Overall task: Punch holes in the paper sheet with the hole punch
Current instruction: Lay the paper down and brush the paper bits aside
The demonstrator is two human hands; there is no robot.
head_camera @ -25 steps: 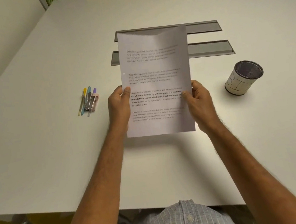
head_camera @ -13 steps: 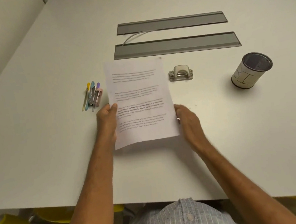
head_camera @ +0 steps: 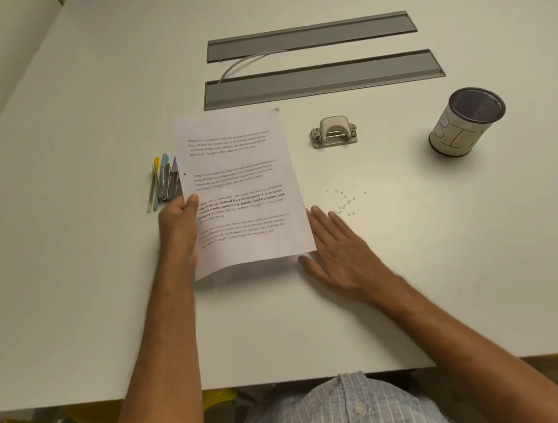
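Near the middle of the white table lies the printed paper sheet, its long side running away from the person, its near left corner lifted a little off the surface. One small dark hole shows close to its left margin, about a third of the way down. The left hand grips the sheet at its left edge, thumb pressed on top of the print and fingers tucked out of sight beneath. The right hand lies flat and spread on the table just beside the sheet's near right corner, holding nothing; whether its thumb touches the paper I cannot tell.

To the right of the sheet's far end, apart from it, sits the hole punch, a small grey metal one, untouched by either hand. Nearer the person and a little right of the sheet, a scatter of tiny white paper dots lies just past the right fingertips.

On the left, a cluster of pens lies partly under the sheet's left edge. Far right stands a mesh cup wrapped in marked white paper. Beyond the sheet, two long grey cable trays are set into the tabletop, with a pale cable curving between them.
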